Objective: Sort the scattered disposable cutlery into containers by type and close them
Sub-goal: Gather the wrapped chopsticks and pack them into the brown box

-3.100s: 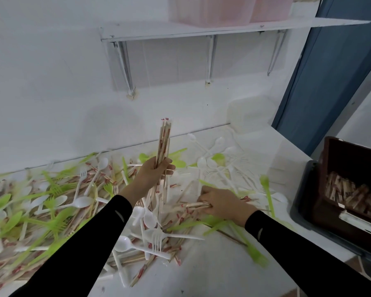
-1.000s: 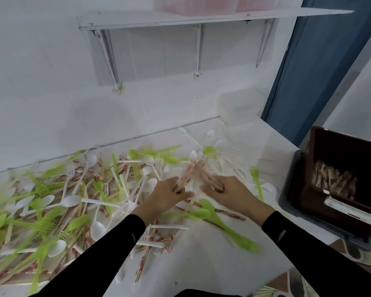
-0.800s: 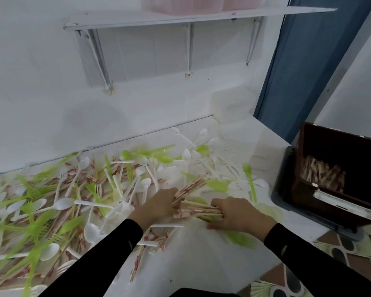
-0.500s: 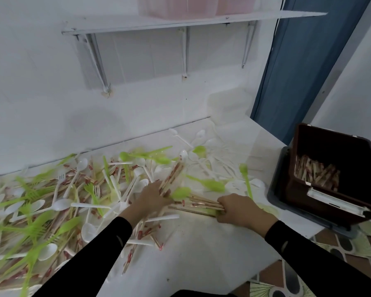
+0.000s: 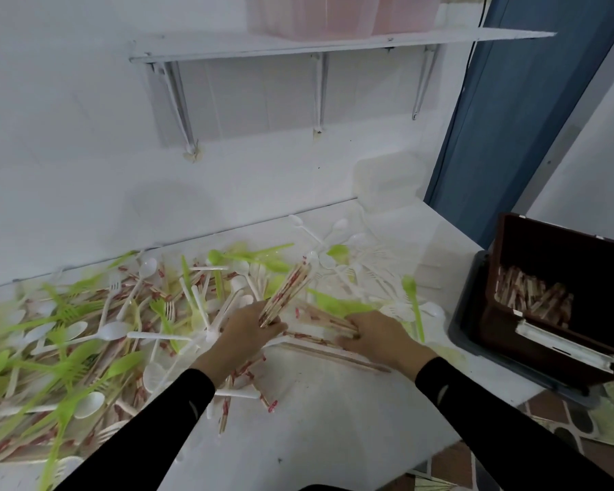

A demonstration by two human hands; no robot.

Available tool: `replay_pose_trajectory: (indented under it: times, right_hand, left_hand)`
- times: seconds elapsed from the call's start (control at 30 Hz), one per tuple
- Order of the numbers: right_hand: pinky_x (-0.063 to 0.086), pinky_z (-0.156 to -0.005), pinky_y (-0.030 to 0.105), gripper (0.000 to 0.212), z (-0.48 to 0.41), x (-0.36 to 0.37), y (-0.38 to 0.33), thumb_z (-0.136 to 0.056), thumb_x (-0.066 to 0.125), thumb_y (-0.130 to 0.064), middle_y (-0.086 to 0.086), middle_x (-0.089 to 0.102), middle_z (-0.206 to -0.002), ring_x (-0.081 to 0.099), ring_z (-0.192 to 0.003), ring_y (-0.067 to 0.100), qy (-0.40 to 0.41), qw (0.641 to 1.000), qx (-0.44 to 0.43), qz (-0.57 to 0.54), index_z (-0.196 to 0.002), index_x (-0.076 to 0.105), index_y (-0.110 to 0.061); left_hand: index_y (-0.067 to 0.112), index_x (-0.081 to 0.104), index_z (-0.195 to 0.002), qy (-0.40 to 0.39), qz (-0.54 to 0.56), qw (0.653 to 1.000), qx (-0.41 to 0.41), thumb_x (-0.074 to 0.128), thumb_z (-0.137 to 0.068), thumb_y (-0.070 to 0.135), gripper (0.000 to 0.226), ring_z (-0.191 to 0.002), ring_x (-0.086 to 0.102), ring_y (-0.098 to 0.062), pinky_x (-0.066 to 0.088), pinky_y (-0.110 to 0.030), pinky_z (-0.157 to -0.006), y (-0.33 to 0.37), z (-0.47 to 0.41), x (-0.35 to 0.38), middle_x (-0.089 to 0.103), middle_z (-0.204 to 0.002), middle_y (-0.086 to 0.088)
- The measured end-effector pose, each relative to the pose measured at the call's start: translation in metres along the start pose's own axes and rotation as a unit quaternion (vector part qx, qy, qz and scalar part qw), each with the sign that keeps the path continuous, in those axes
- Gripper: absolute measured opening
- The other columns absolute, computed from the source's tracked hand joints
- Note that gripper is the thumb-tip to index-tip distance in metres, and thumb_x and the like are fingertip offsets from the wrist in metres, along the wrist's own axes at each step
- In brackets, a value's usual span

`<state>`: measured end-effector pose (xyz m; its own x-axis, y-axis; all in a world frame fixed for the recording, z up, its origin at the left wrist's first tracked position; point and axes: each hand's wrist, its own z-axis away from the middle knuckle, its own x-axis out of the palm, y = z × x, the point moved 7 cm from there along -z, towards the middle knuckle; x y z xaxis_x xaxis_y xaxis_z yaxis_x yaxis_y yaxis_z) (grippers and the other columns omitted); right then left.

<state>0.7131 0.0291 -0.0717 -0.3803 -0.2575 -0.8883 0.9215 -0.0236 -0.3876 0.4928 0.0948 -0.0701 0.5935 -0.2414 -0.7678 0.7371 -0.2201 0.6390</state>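
Left hand (image 5: 250, 329) grips a bundle of wrapped chopsticks (image 5: 287, 291), tilted up toward the tabletop's (image 5: 319, 423) back edge. Right hand (image 5: 378, 336) curls its fingers round the flat chopsticks (image 5: 328, 326) lying mid-tabletop, beside my left. Green forks (image 5: 71, 365) and white spoons (image 5: 112, 331) lie scattered over the left half. The brown container (image 5: 564, 253) stands open just beyond the right edge, with chopsticks inside.

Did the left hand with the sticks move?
Yes. The left hand lowered its chopstick bundle: the tips once crossed the table's back edge, now they sit below it, tilted right.
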Motion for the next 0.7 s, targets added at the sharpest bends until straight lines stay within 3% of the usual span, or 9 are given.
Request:
replay_pose_trajectory:
  times: [0.13, 0.3, 0.4, 0.5, 0.6, 0.7]
  right_hand:
    - [0.045, -0.074, 0.031, 0.042, 0.012, 0.029, -0.008, -0.088, 0.058, -0.059, -0.007, 0.05, -0.112, 0.058, -0.099, 0.016, 0.005, 0.997, -0.037, 0.068, -0.121, 0.062, -0.033]
    - [0.043, -0.067, 0.031, 0.032, 0.013, 0.035, -0.01, -0.094, 0.05, -0.041, -0.006, 0.044, -0.128, 0.06, -0.098, 0.022, 0.054, 0.992, -0.022, 0.114, -0.118, 0.058, -0.021]
    - [0.047, -0.07, 0.033, 0.036, 0.008, 0.035, -0.014, -0.092, 0.051, -0.04, -0.002, 0.044, -0.127, 0.06, -0.101, 0.024, 0.037, 0.989, 0.0, 0.142, -0.117, 0.055, -0.014]
    - [0.043, -0.065, 0.034, 0.039, 0.001, 0.036, -0.02, -0.09, 0.054, -0.04, 0.002, 0.042, -0.126, 0.061, -0.097, 0.028, 0.022, 0.986, 0.008, 0.164, -0.114, 0.055, -0.01]
    - [0.039, -0.063, 0.032, 0.036, -0.002, 0.03, -0.021, -0.092, 0.053, -0.042, 0.004, 0.044, -0.122, 0.062, -0.094, 0.029, 0.033, 0.986, 0.019, 0.16, -0.109, 0.055, -0.01]
    - [0.038, -0.065, 0.031, 0.03, 0.0, 0.014, -0.01, -0.094, 0.05, -0.048, 0.003, 0.054, -0.102, 0.061, -0.095, 0.027, 0.057, 0.992, 0.046, 0.104, -0.096, 0.046, -0.017]
  left_hand:
    - [0.01, 0.061, -0.08, 0.03, 0.004, 0.999, -0.01, 0.073, -0.086, 0.03, 0.024, -0.059, 0.05, -0.003, 0.035, -0.016, -0.053, -0.007, 0.012, -0.004, 0.055, -0.064, 0.005]
    - [0.013, 0.057, -0.076, 0.046, 0.044, 0.998, -0.024, 0.073, -0.085, 0.034, 0.029, -0.045, 0.043, -0.003, 0.036, -0.016, -0.046, -0.015, 0.025, -0.014, 0.049, -0.057, 0.005]
    - [0.017, 0.059, -0.08, 0.015, 0.023, 1.0, -0.01, 0.072, -0.085, 0.04, 0.027, -0.054, 0.05, -0.007, 0.037, -0.017, -0.051, -0.013, 0.036, -0.016, 0.056, -0.067, 0.001]
    - [0.016, 0.064, -0.094, -0.036, 0.005, 0.999, -0.004, 0.072, -0.085, 0.044, 0.03, -0.065, 0.061, -0.013, 0.048, -0.026, -0.06, -0.016, 0.051, -0.012, 0.065, -0.077, -0.003]
    - [0.019, 0.064, -0.092, -0.04, -0.03, 0.999, 0.01, 0.07, -0.087, 0.041, 0.023, -0.06, 0.057, -0.002, 0.041, -0.015, -0.056, -0.021, 0.066, -0.019, 0.061, -0.067, 0.009]
    - [0.025, 0.069, -0.095, -0.067, -0.093, 0.99, 0.08, 0.07, -0.087, 0.041, 0.017, -0.069, 0.058, -0.005, 0.04, -0.014, -0.059, -0.018, 0.081, -0.02, 0.062, -0.076, 0.011]
